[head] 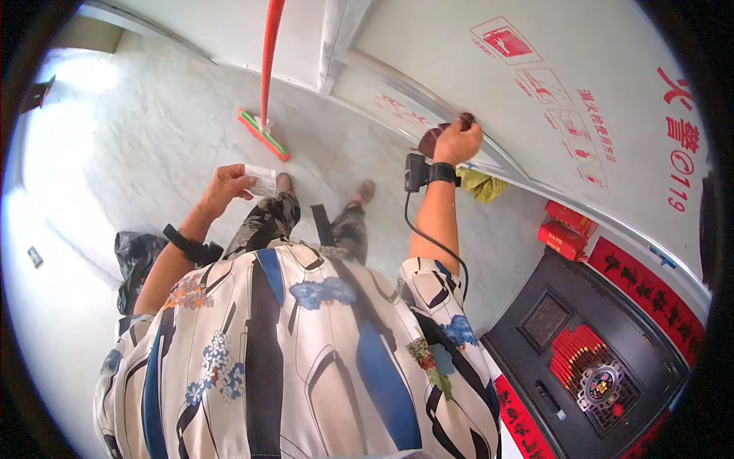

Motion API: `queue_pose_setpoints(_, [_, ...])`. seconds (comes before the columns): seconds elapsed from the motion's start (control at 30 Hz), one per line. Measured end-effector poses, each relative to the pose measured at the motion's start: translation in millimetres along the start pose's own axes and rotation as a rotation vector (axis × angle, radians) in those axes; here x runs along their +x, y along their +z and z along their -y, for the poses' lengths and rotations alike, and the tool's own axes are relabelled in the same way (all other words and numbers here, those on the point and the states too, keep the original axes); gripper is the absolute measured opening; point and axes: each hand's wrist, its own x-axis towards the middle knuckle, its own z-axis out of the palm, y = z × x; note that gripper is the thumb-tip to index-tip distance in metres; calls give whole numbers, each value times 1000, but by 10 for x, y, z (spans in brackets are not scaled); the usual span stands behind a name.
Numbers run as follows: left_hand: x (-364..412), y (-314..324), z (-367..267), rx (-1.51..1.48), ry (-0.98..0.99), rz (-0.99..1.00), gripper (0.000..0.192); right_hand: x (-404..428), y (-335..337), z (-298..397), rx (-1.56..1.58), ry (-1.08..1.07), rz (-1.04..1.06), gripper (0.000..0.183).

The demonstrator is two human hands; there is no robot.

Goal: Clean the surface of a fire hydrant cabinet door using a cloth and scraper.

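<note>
My left hand (228, 185) pinches a small, clear-and-white packet (261, 180) between thumb and fingers, out in front of my left leg. Farther right, my right hand (459, 142) is closed around a dark brown, soft-looking item (431, 141). Parts of that item show above and to the left of the fist; the rest is hidden. This hand is beside the metal-framed edge of a pale fire-hydrant cabinet door (424, 51), printed with red pictures and writing; I cannot tell whether it touches the frame.
A broom (264, 135) with a red handle stands on the grey marbled floor (172, 115). Yellow-green cloth (484, 185) lies below the right hand. Red boxes (565, 232) sit near a black door (516, 321) with red paper strips. A black plastic bag (135, 258) is at left.
</note>
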Motion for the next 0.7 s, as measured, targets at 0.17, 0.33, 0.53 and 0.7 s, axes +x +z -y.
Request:
queue_pose_setpoints(0.17, [-60,-17,83,30,13,-33,19,-315,331,740,61,-141,207,20])
queue_pose_setpoints(0.33, [-243,90,60,25,79,-36,17,-530,538,1289,75,-323,261,19])
queue_pose_setpoints(0.53, [-616,155,214,24,25,-101,17,-627,187,1376,63,-491,419,16])
queue_pose_setpoints(0.7, [-676,566,487,-35,11,-130,14,-309,-93,684,-114,-571,453,19])
